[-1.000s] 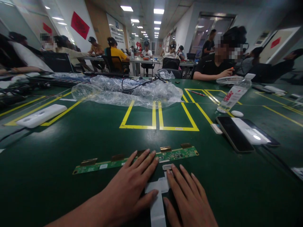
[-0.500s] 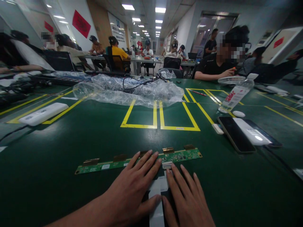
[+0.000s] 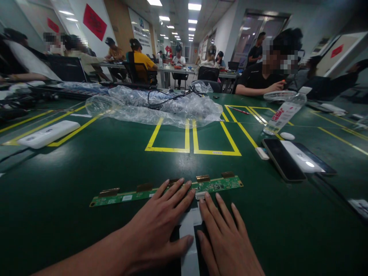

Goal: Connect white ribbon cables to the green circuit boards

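A long, narrow green circuit board (image 3: pixel 215 187) lies across the green table, with several copper-brown film tabs along its far edge. My left hand (image 3: pixel 163 218) lies flat with its fingers stretched out, the fingertips over the middle of the board. My right hand (image 3: pixel 225 234) is also flat and open, its fingertips close to the white connector (image 3: pixel 201 195) at the board's near edge. From that connector a flat whitish ribbon cable (image 3: pixel 189 230) runs toward me between the hands. My left thumb touches the strip; the fingers hide part of the board.
Crumpled clear plastic wrap (image 3: pixel 161 105) with black cables lies farther back. A white power bank (image 3: pixel 49 134) is at left. On the right are a phone (image 3: pixel 283 159), a tilted water bottle (image 3: pixel 287 111) and a round white lid (image 3: pixel 287 136). A co-worker (image 3: pixel 258 78) sits beyond.
My right hand has shifted slightly left and up, nearer the connector. The left thumb has moved a little off the right hand's thumb. The whole view has shifted slightly.
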The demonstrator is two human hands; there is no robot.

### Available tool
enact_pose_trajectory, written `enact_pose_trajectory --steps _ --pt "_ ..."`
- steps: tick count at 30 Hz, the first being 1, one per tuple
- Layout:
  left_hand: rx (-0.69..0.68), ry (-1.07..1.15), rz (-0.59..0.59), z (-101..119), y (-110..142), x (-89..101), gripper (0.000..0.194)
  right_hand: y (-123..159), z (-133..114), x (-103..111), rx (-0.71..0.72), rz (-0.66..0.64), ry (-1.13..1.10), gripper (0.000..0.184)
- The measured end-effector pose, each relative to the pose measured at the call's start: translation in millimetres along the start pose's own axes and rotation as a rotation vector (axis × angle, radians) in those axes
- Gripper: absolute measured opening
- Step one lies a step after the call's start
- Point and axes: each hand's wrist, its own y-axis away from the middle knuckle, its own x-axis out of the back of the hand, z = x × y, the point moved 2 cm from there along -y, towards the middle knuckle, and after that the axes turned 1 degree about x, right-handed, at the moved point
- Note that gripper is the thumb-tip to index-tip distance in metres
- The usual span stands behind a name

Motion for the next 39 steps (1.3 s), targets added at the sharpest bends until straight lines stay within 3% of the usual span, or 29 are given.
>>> enact_pose_trajectory --steps 5,9,17,20,23,27,30,33,36,39 --pt "0.018 -0.015 -0.031 3 1 6.7 0.083 -1 1 4 -0.008 -0.111 -0.005 0.054" --pt "0.026 -0.032 -0.068 4 1 9.0 0.08 -2 0 4 -0.021 -0.119 -0.014 0.054" --pt "0.038 -0.054 -0.012 3 2 7.6 0.068 10 11 6 -0.057 0.092 -0.097 0.048" --pt "0.119 -0.095 0.008 -9 3 8.1 0.069 15 19 5 -0.078 0.158 -0.146 0.044" --pt "0.343 -0.162 0.047 -48 4 11.9 0.073 16 23 3 -0.063 0.168 -0.167 0.042" --pt "0.651 -0.217 0.084 -134 14 24.6 0.079 16 23 2 -0.03 0.155 -0.162 0.042" --pt "0.84 -0.162 0.083 -204 38 38.6 0.079 16 23 2 -0.028 0.146 -0.159 0.042" --pt "0.985 -0.127 0.091 -261 74 54.1 0.079 16 23 1 -0.031 0.13 -0.158 0.041" --pt "1.115 -0.111 0.104 -297 108 66.0 0.081 16 22 1 -0.032 0.118 -0.144 0.041" --pt "1.188 -0.097 0.118 -317 129 69.8 0.087 17 21 0 -0.034 0.114 -0.142 0.042"
